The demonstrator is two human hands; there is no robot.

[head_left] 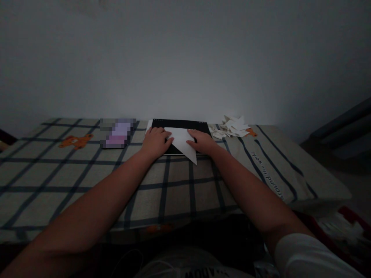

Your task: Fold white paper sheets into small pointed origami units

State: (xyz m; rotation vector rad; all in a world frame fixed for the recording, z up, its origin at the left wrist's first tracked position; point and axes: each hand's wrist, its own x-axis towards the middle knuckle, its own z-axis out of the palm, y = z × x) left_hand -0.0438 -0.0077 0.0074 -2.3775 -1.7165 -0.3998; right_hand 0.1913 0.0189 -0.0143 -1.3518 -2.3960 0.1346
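Note:
A white sheet of paper (181, 138), folded to a shape with a pointed lower corner, lies on a black flat pad with a row of small marks along its top (179, 122). The paper's tip hangs past the pad's near edge. My left hand (158, 141) rests flat over the pad's left side, its thumb and fingertips touching the paper's left edge. On the right side, my right hand (201, 141) lies with thumb and forefinger apart, both tips on the paper. Its other fingers are partly hidden.
To the left a phone with a blurred screen (118, 133) lies on the checked tablecloth (95, 170). A heap of folded white paper pieces (233, 126) sits right of the pad. A grey wall (179, 61) stands behind the table. At lower right is a red-edged container (348, 222).

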